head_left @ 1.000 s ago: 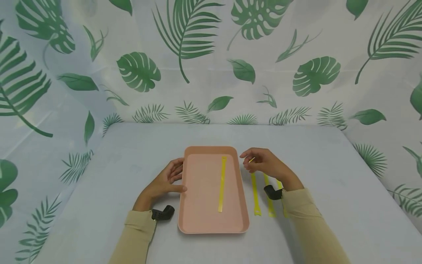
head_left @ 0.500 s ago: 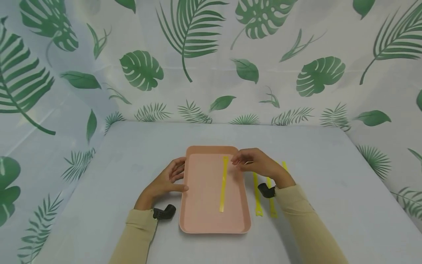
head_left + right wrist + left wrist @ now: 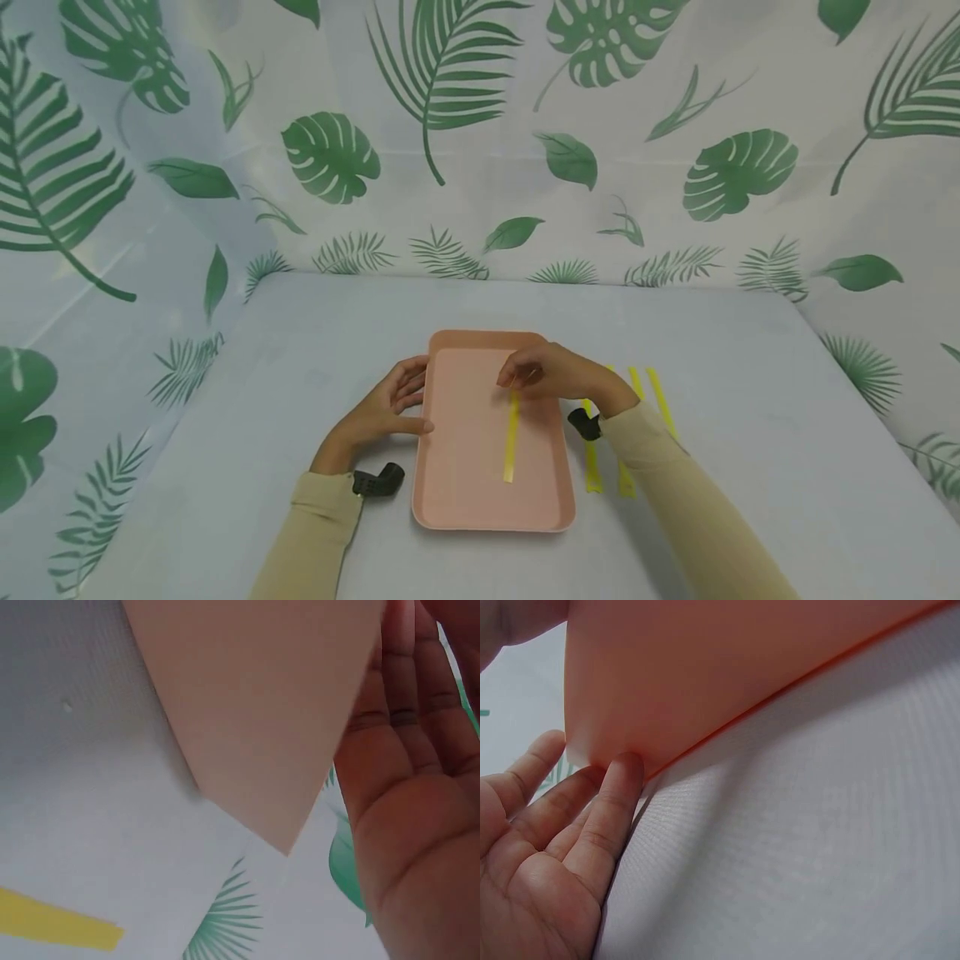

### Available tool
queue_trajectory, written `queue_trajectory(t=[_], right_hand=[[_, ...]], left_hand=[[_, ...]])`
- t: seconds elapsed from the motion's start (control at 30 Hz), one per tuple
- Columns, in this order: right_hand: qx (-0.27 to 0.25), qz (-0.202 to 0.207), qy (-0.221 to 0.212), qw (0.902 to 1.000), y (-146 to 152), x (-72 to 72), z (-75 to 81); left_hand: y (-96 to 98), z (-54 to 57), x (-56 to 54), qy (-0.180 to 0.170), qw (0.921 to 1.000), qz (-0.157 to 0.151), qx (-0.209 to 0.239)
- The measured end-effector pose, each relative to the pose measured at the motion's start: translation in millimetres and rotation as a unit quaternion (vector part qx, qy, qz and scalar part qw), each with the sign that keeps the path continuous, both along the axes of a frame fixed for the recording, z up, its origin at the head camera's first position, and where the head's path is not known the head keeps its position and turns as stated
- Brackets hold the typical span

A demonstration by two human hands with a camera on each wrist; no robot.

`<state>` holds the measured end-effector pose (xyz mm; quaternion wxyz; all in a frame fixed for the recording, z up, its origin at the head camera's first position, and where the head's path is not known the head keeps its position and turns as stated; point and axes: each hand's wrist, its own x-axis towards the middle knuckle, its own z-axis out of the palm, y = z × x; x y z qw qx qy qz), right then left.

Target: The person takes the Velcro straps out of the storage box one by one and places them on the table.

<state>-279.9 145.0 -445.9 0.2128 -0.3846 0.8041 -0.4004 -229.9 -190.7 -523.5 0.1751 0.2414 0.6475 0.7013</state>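
Observation:
A shallow pink tray [image 3: 465,467] lies on the white-covered table. Its left side is touched by my left hand [image 3: 382,408], with the thumb over the rim; in the left wrist view, the fingers of this left hand [image 3: 562,847] lie along the outer wall. Inside the tray is one flat yellow strip [image 3: 512,442]. My right hand [image 3: 551,372] hovers over the strip's far end with loosely bent fingers and hides that end. The right wrist view shows the right hand [image 3: 412,817] beyond the tray's outer wall [image 3: 255,712].
Several more yellow strips [image 3: 594,471] lie right of the tray, partly beneath the right forearm. Each wrist bears a small black camera [image 3: 378,481]. A leaf-patterned cloth [image 3: 450,192] hangs behind and at both sides of the table.
From above the strips on the right, my right hand has moved left over the tray to the far end of the strip inside. The left hand and tray stay put.

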Motion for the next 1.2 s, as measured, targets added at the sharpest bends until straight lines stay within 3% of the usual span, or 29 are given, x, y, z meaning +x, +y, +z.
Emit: queue_trajectory(t=[0.2, 0.47, 0.83, 1.0, 1.2], right_hand=[[0.053, 0.062, -0.004, 0.9967, -11, -8.2, -0.1], [0.106, 0.073, 0.024, 0.9914, -17, -11.6, -6.8], [0.118, 0.078, 0.129, 0.9814, -22, -8.6, -10.2], [0.121, 0.07, 0.129, 0.9817, -23, -6.0, -9.1], [0.09, 0.07, 0.131, 0.9848, -20, -6.1, -14.5]], left_hand=[[-0.7, -0.3, -0.2, 0.002, 1.0, 0.0, 0.0], [0.5, -1.7, -1.2, 0.001, 1.0, -0.005, 0.0], [-2.1, 1.7, -0.5, 0.001, 1.0, 0.0, -0.001], [-1.0, 0.4, -1.6, 0.004, 1.0, -0.003, 0.006], [-0.6, 1.4, -0.8, 0.0, 1.0, 0.002, 0.002]])
